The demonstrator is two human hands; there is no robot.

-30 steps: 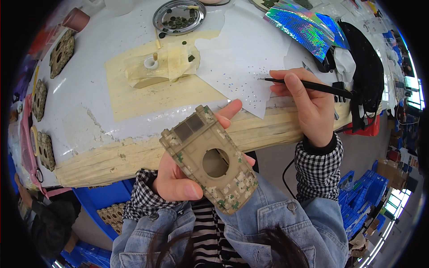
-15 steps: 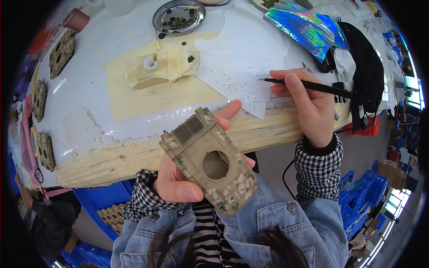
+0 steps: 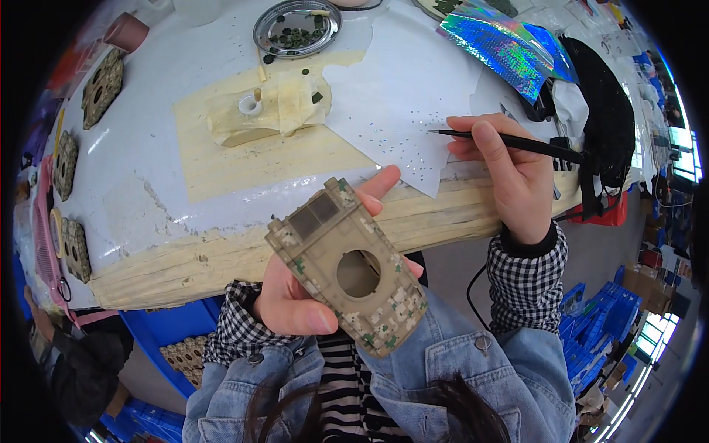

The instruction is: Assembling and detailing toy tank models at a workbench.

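Head view: barely any change, so we seem paused; left hand (image 3: 295,303) clamped on hull (image 3: 325,247) by the worktop (image 3: 170,66), right hand (image 3: 513,173) pinching black tool (image 3: 539,147) over flecked paper (image 3: 421,81).

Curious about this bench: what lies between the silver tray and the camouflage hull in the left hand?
In the head view, a taped block on yellowish paper, small dark pieces and the table edge lie between the silver tray and the hull.
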